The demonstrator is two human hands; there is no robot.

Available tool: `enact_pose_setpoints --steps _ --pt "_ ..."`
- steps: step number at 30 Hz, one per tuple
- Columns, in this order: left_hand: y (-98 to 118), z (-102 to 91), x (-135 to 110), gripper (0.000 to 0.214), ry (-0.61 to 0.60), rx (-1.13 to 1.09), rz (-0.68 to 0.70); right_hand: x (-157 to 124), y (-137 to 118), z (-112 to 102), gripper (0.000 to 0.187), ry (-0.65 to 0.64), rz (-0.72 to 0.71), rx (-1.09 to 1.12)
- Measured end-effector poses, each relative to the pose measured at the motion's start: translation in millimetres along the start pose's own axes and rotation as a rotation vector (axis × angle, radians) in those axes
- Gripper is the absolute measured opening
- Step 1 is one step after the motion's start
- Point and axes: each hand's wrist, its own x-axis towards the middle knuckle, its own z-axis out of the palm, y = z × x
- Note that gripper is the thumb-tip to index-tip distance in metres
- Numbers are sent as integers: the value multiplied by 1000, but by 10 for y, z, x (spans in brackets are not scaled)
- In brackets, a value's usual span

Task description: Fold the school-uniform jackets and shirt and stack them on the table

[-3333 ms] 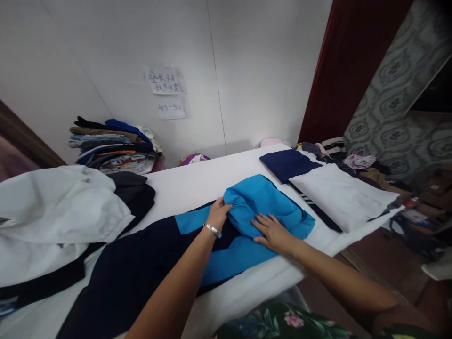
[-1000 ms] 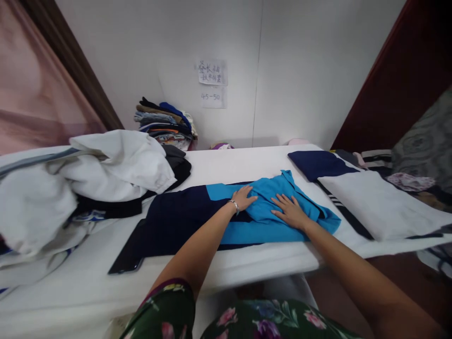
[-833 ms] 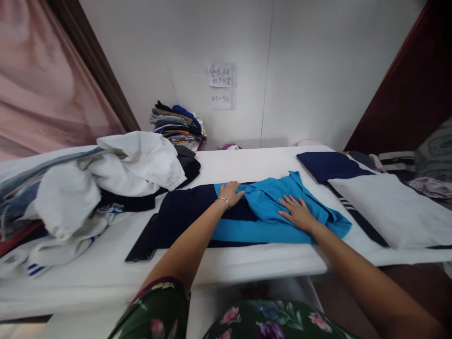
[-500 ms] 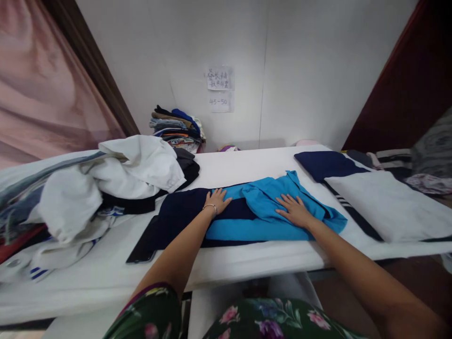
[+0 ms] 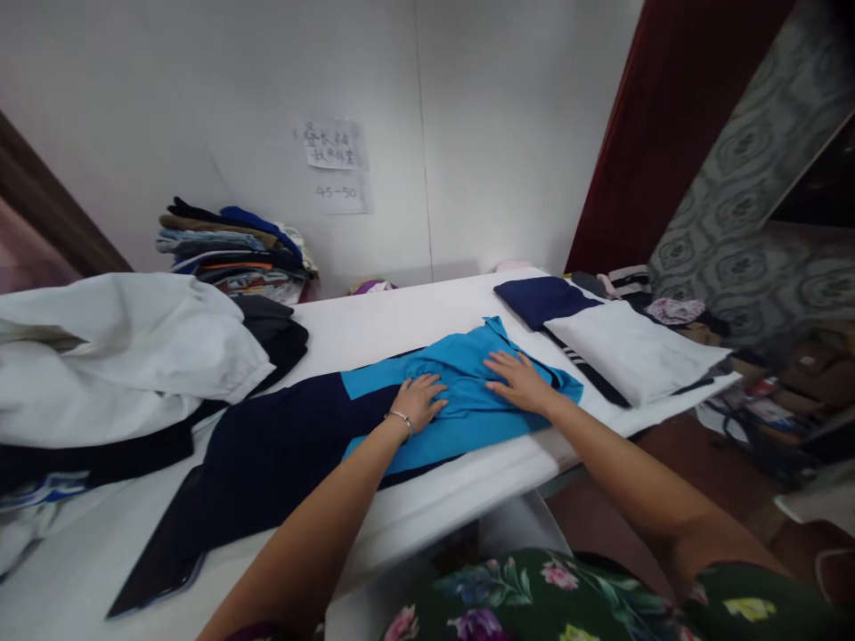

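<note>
A navy and bright blue garment (image 5: 460,445) lies stretched along the white table in front of me, its navy end to the left and its blue, creased part to the right. My left hand (image 5: 419,402), with a bracelet at the wrist, rests flat on the middle of the garment where navy meets blue. Further right, my right hand (image 5: 519,383) lies on the blue cloth with fingers spread. A dark phone (image 5: 157,565) sits at the left, partly covered by the garment's navy end.
White clothing (image 5: 120,356) is heaped at the left over black cloth. Behind it stands a stack of folded clothes (image 5: 233,254). On the right are a folded white garment (image 5: 634,347) and a navy one (image 5: 544,301). Paper notes (image 5: 337,165) hang on the wall. The table's front edge (image 5: 454,507) runs before me.
My view has turned to the right. The left hand has moved along the garment toward the right hand, and the blue cloth under it looks more spread out.
</note>
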Motion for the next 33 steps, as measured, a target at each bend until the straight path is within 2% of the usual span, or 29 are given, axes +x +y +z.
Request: enact_pose_setpoints --steps 3,5,8,12,14,17,21,25,29,33 --pt "-38 30 14 38 23 -31 -9 -167 348 -170 56 232 133 -9" --pt "-16 -13 37 36 31 -34 -17 -299 581 -177 59 290 274 14" --pt "14 -162 65 34 72 -37 -42 -491 750 -27 62 245 374 48" --pt "-55 -332 -4 34 169 6 -12 -647 671 216 59 168 285 13" --pt "-109 -305 -91 33 127 24 -1 -669 629 250 59 164 271 -1" --pt "-156 -157 -218 33 73 -16 -16 -612 643 155 57 117 284 34" --pt "-149 -25 -284 32 124 -43 -7 -283 708 -106 57 164 285 66" --pt "-141 -40 -292 28 134 -67 -22 360 733 -245 59 168 294 107" --pt "-149 -55 -305 26 155 -86 -12 1049 770 -174 59 103 367 73" --pt "-114 -94 -326 24 187 -60 9 1452 809 -21 58 90 404 23"
